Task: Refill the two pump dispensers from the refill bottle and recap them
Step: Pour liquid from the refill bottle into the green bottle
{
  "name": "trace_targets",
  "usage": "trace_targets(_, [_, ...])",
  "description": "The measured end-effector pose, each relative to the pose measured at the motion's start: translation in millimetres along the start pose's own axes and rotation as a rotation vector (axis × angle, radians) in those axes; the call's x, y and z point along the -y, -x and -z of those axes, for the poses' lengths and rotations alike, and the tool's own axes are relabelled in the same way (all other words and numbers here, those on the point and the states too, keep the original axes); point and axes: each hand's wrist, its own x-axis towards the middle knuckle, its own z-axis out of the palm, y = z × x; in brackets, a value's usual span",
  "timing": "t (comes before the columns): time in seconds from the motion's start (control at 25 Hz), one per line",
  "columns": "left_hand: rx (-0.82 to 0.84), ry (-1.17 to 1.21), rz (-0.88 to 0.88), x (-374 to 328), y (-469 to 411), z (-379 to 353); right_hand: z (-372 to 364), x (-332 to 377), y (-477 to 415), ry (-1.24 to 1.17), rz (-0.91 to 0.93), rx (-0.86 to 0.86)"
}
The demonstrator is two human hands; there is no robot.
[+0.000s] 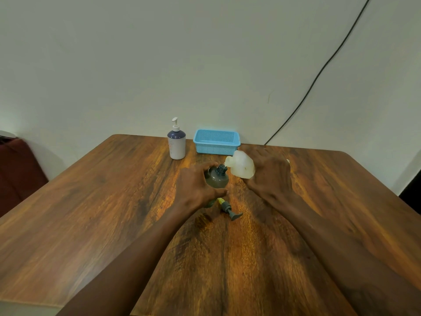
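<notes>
So you're mid-pour on the first one, as far as I can tell. Your left hand (pixel 197 187) is wrapped around the grey dispenser (pixel 216 179), holding it upright on the wooden table (pixel 91 201), and its neck is open. Your right hand (pixel 270 174) is gripping the refill bottle (pixel 241 166), tipped over sideways with its mouth right at the dispenser's opening, touching or just about. I can't make out an actual stream of liquid, so no idea how full the grey one is.

The grey pump head (pixel 230 209) is lying on the table just in front of the dispenser, close to your left wrist, so that recap isn't done yet.

The white dispenser (pixel 176 142) sits at the back of the table, just left of the blue basket (pixel 216 142), and its pump is on. I'd guess it hasn't been touched yet, but it could also be filled already; you can't tell from outside.

So my read: one bottle in progress, then screw the grey pump back on, then likely uncap, fill and recap the white one. Maybe a third of the way through, tops.
</notes>
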Motion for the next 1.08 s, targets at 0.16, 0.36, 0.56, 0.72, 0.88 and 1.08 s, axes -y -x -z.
trace_targets(0.16, [0.004, 0.005, 0.01, 0.5, 0.1, 0.1, -6.0, -2.1, 2.0, 0.003, -0.006, -0.024])
trace_targets(0.36, [0.001, 0.012, 0.003, -0.9, 2.5, 1.8, -7.9, -2.5, 2.8, 0.007, -0.001, -0.032])
trace_targets(0.56, [-0.007, 0.011, -0.002, -0.4, 2.5, 2.1, -10.4, -4.3, 2.2, -0.008, 0.003, -0.067])
trace_targets(0.72, [-0.006, 0.021, -0.016, 0.2, 4.3, 2.4, -11.4, -5.2, 2.5, -0.004, 0.014, -0.083])
trace_targets(0.88, [-0.004, 0.017, -0.016, 1.8, 4.3, 0.9, -13.9, -7.0, 3.7, -0.014, 0.034, -0.106])
trace_targets(1.08, [0.003, 0.021, -0.011, 3.0, 4.0, 0.0, -12.6, -7.5, 2.9, 0.004, 0.043, -0.11])
